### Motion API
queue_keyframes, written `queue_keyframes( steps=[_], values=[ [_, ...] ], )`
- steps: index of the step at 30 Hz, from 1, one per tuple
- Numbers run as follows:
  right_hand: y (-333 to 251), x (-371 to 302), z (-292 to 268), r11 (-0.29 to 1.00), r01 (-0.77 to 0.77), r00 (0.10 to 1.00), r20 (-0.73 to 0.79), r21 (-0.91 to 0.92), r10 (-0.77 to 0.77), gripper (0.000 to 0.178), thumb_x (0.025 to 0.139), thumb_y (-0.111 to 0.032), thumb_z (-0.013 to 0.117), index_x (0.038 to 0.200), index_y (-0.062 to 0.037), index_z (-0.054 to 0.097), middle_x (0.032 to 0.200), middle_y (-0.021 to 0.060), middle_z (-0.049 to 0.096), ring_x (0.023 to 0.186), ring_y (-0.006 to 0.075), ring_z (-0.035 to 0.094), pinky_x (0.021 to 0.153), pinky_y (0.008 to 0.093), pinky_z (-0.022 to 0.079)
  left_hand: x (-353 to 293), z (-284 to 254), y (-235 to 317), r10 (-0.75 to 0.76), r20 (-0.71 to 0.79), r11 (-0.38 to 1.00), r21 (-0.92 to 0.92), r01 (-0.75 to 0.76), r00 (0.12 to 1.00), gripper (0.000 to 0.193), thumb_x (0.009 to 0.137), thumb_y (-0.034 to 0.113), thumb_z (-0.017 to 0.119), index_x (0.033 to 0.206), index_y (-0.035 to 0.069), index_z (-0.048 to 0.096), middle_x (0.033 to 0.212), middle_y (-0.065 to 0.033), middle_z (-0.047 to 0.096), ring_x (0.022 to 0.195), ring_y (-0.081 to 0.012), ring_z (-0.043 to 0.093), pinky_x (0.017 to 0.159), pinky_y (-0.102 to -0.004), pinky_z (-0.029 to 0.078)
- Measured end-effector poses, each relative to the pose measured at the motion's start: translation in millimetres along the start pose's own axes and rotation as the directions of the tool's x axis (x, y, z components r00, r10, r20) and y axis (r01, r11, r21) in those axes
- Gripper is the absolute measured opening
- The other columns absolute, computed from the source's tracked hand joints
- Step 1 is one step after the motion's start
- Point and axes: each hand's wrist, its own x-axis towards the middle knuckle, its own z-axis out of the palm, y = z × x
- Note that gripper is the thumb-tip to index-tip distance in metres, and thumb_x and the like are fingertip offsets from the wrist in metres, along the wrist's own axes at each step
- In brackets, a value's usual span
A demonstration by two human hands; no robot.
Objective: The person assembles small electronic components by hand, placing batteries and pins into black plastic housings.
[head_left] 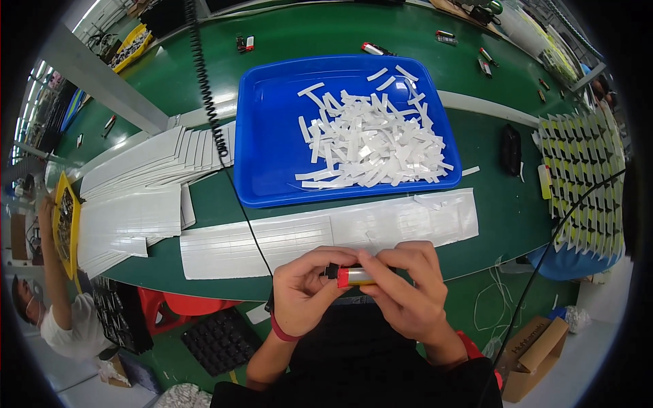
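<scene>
Two bare hands work at the near edge of a green bench (513,224). The left hand (299,294), with a red wristband (284,331), has its fingers closed on a small cylindrical device (358,275), silver and red with a black end. The right hand (411,292) has its thumb and forefinger pressed on the opposite end; whatever lies beneath those fingers is too well covered to make out. The device thus lies between the two hands, in front of the body.

Beyond it, white sheets (272,239) extend across the bench. Behind these stands a blue tray (265,136) bearing a heap of short white strips (374,139). To the left lie overlapping stacks of white sheet (129,211); to the right, a black elongated object (510,149). A coiled black cable (203,81) hangs left of the tray.
</scene>
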Motion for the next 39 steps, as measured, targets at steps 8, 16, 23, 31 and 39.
queue_keyframes(
  steps=[8,16,23,31,39],
  values=[
    [4.2,-1.2,-1.6,0.965,-0.072,0.997,0.000,0.252,0.074,0.043,0.064,-0.006,0.084,0.106,-0.0060,0.073,0.102,0.0064,0.066,0.090,0.0242,0.059,0.077,0.0328,0.049,0.8,-4.3,-4.4,0.158,0.032,0.987,0.016,-0.159,0.987,0.026,0.080,-0.011,0.069,0.106,-0.011,0.065,0.112,-0.0214,0.061,0.103,-0.0251,0.063,0.084,-0.0282,0.057],
    [3.6,0.1,0.4,0.942,-0.101,0.995,0.047,0.321,0.091,0.040,0.066,-0.002,0.082,0.105,-0.0030,0.072,0.099,0.0091,0.066,0.088,0.0224,0.063,0.072,0.0310,0.052,-1.7,-6.4,-2.6,0.117,0.007,0.992,0.047,-0.117,0.993,0.029,0.076,-0.011,0.073,0.104,-0.004,0.071,0.108,-0.0167,0.062,0.097,-0.0240,0.064,0.076,-0.0272,0.059],
    [2.6,0.6,1.3,0.934,-0.114,0.993,0.054,0.339,0.101,0.038,0.069,0.000,0.080,0.107,-0.0021,0.072,0.099,0.0098,0.065,0.085,0.0200,0.063,0.069,0.0278,0.053,-2.5,-5.9,-1.5,0.120,-0.012,0.990,0.070,-0.119,0.993,0.032,0.074,-0.013,0.073,0.104,-0.004,0.071,0.108,-0.0149,0.060,0.097,-0.0237,0.065,0.073,-0.0281,0.062],
    [8.0,-5.2,9.7,0.933,-0.149,0.988,0.011,0.328,0.154,0.037,0.072,0.001,0.079,0.108,-0.0023,0.072,0.104,0.0107,0.064,0.086,0.0208,0.063,0.071,0.0289,0.054,3.0,3.9,8.1,0.037,-0.034,0.999,-0.021,-0.038,0.999,0.041,0.074,-0.013,0.073,0.114,-0.004,0.067,0.105,-0.0112,0.058,0.098,-0.0192,0.062,0.084,-0.0260,0.054],
    [9.0,-3.7,5.3,0.899,-0.278,0.954,-0.015,0.339,0.300,0.034,0.076,-0.004,0.079,0.108,-0.0011,0.069,0.101,0.0136,0.068,0.085,0.0244,0.066,0.076,0.0327,0.053,2.7,6.6,5.4,0.113,-0.159,0.964,0.255,-0.070,0.981,0.032,0.077,-0.011,0.068,0.109,-0.009,0.068,0.090,-0.0081,0.059,0.088,-0.0172,0.053,0.077,-0.0258,0.043]
  ],
)
